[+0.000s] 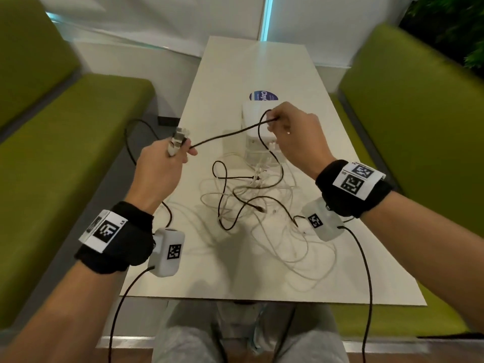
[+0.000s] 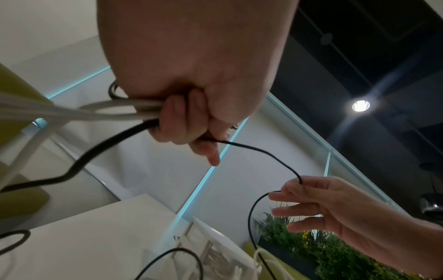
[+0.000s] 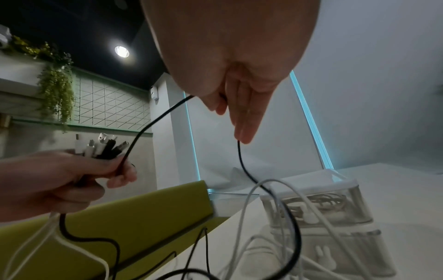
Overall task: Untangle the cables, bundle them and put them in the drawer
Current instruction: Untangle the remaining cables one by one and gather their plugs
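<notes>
The left hand (image 1: 159, 163) is closed around a bunch of cable plugs (image 1: 178, 141), white and black, whose ends stick up out of the fist, at about 10 o'clock from the tangle. A black cable (image 1: 225, 136) runs taut from that fist toward 2 o'clock, where the right hand (image 1: 296, 134) pinches it between thumb and fingertips; the two hands are held well apart above the bench (image 1: 262, 279). Below them a tangle of cables (image 1: 262, 205), white and black, lies loose on the bench. A clear drawer unit (image 1: 258, 132) stands at 12 o'clock from the tangle, with white cables visible inside it.
</notes>
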Tool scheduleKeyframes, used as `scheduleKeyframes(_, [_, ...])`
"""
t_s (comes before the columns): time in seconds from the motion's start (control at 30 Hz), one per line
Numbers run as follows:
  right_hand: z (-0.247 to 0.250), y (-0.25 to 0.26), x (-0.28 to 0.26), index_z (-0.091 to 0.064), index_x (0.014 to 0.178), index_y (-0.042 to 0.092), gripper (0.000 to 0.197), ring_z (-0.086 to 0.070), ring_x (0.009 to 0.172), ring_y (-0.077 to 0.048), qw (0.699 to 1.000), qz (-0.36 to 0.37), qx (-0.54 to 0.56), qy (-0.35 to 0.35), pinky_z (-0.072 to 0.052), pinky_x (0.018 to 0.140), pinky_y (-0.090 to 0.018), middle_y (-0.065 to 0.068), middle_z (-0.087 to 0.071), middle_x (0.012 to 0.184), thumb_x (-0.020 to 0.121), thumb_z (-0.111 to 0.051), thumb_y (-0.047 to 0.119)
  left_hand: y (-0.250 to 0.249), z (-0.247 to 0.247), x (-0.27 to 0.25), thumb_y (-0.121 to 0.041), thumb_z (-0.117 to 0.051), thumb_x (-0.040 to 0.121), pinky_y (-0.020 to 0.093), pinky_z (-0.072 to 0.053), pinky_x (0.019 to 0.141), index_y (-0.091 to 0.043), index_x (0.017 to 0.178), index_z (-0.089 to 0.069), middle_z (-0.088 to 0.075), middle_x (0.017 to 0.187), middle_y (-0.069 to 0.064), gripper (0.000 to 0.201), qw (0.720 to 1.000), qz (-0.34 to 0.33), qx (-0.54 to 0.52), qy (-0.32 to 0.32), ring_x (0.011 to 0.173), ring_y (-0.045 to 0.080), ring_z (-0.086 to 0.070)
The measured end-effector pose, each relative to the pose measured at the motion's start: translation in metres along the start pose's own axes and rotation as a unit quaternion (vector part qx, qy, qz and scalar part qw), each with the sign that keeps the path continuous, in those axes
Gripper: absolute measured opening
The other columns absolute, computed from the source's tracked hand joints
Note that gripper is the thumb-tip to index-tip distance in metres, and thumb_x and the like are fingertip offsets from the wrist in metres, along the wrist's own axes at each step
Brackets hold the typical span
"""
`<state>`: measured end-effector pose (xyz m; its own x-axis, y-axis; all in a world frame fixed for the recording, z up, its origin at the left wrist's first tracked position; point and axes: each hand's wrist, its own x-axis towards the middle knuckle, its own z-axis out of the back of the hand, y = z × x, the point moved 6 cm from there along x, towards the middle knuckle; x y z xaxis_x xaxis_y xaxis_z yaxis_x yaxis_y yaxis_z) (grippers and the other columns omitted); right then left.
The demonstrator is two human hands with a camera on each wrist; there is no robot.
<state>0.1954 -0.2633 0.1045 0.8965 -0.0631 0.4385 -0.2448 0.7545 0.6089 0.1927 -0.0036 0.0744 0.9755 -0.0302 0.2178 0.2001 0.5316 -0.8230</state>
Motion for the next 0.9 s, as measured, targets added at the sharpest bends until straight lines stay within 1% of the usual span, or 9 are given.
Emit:
scheduleKeyframes(0.07, [-0.003, 0.002, -0.004, -0.067, 0.098, 0.016, 0.012, -0.069, 0.083, -0.009, 1.000, 0.020, -0.004, 0.013, -0.056, 0.082, -0.034, 0.004, -0.073, 0.088, 0.095, -0.056, 0.016, 0.004, -0.005, -0.002, -0.036, -0.047, 0.102, 0.028, -0.032, 0.055, -0.017, 0.090, -0.073, -0.066, 0.081, -0.004, 0.035, 1.000, 0.013, 0.012, 0.019, 0.056, 0.016, -0.044])
scheduleKeyframes(0.17, [-0.008, 0.004, -0.013, -0.071, 0.096, 0.017, 0.015, -0.070, 0.083, -0.008, 0.997, 0.050, -0.028, 0.045, -0.055, 0.079, -0.028, 0.005, -0.075, 0.089, 0.095, -0.058, 0.023, 0.002, -0.008, -0.005, -0.038, -0.048, 0.101, 0.030, -0.032, 0.052, -0.016, 0.101, -0.073, -0.056, 0.064, -0.006, 0.033, 1.000, 0.008, 0.016, 0.006, 0.051, 0.016, -0.040])
scheduleKeyframes(0.23, [-0.014, 0.007, -0.019, -0.073, 0.093, 0.019, 0.023, -0.069, 0.078, -0.013, 0.991, 0.071, -0.071, 0.084, -0.053, 0.071, -0.029, 0.004, -0.075, 0.083, 0.096, -0.057, 0.035, -0.005, -0.007, -0.006, -0.041, -0.048, 0.100, 0.027, -0.045, 0.064, -0.019, 0.110, -0.071, -0.067, 0.084, -0.006, 0.033, 1.000, -0.011, -0.013, -0.018, 0.065, 0.003, -0.053])
scheduleKeyframes(0.3, [-0.022, 0.008, -0.023, -0.071, 0.084, 0.019, 0.032, -0.063, 0.068, -0.014, 0.984, 0.086, -0.102, 0.119, -0.051, 0.064, -0.033, 0.004, -0.069, 0.074, 0.095, -0.054, 0.044, -0.018, -0.009, -0.007, -0.036, -0.048, 0.101, 0.014, -0.047, 0.085, -0.021, 0.117, -0.069, -0.069, 0.112, -0.011, 0.031, 0.997, -0.040, -0.068, -0.024, 0.094, -0.008, -0.060])
scheduleKeyframes(0.4, [-0.032, 0.014, -0.028, -0.069, 0.076, 0.015, 0.039, -0.054, 0.062, -0.016, 0.976, 0.116, -0.103, 0.150, -0.047, 0.060, -0.037, 0.000, -0.062, 0.069, 0.095, -0.053, 0.045, -0.040, -0.031, -0.013, -0.024, -0.051, 0.101, 0.022, -0.046, 0.100, -0.020, 0.123, -0.065, -0.068, 0.122, -0.009, 0.026, 0.992, -0.114, -0.050, 0.030, 0.115, 0.001, -0.060])
scheduleKeyframes(0.53, [-0.033, 0.024, -0.031, -0.074, 0.091, 0.020, 0.024, -0.055, 0.067, -0.015, 0.971, 0.155, -0.099, 0.151, -0.048, 0.063, -0.037, 0.002, -0.063, 0.078, 0.094, -0.058, 0.038, -0.050, -0.064, -0.024, -0.008, -0.050, 0.096, 0.040, -0.051, 0.082, -0.016, 0.113, -0.066, -0.071, 0.103, 0.004, 0.024, 0.973, -0.175, 0.122, 0.093, 0.095, 0.025, -0.065])
scheduleKeyframes(0.63, [-0.032, 0.022, -0.035, -0.067, 0.089, 0.022, 0.031, -0.056, 0.067, -0.015, 0.967, 0.140, -0.124, 0.174, -0.049, 0.062, -0.036, 0.004, -0.065, 0.075, 0.095, -0.050, 0.048, -0.049, -0.062, -0.023, -0.009, -0.049, 0.095, 0.036, -0.043, 0.063, -0.019, 0.096, -0.067, -0.069, 0.082, 0.001, 0.021, 0.963, -0.181, 0.182, 0.079, 0.075, 0.028, -0.062])
scheduleKeyframes(0.77, [-0.038, 0.019, -0.035, -0.054, 0.086, 0.027, 0.023, -0.058, 0.064, -0.017, 0.964, 0.104, -0.124, 0.210, -0.050, 0.064, -0.037, 0.003, -0.064, 0.067, 0.099, -0.048, 0.044, -0.051, -0.042, -0.022, -0.009, -0.051, 0.095, 0.024, -0.035, 0.055, -0.021, 0.088, -0.070, -0.066, 0.072, -0.014, 0.023, 0.983, -0.156, 0.096, 0.003, 0.058, 0.006, -0.054])
scheduleKeyframes(0.9, [-0.044, 0.005, -0.038, -0.053, 0.074, 0.024, 0.028, -0.060, 0.048, -0.009, 0.968, 0.013, -0.052, 0.246, -0.054, 0.056, -0.032, 0.004, -0.063, 0.060, 0.099, -0.053, 0.037, -0.036, -0.018, -0.013, -0.012, -0.051, 0.095, 0.025, -0.027, 0.049, -0.018, 0.079, -0.069, -0.048, 0.050, -0.015, 0.024, 0.991, -0.087, -0.070, -0.070, 0.047, 0.011, -0.033])
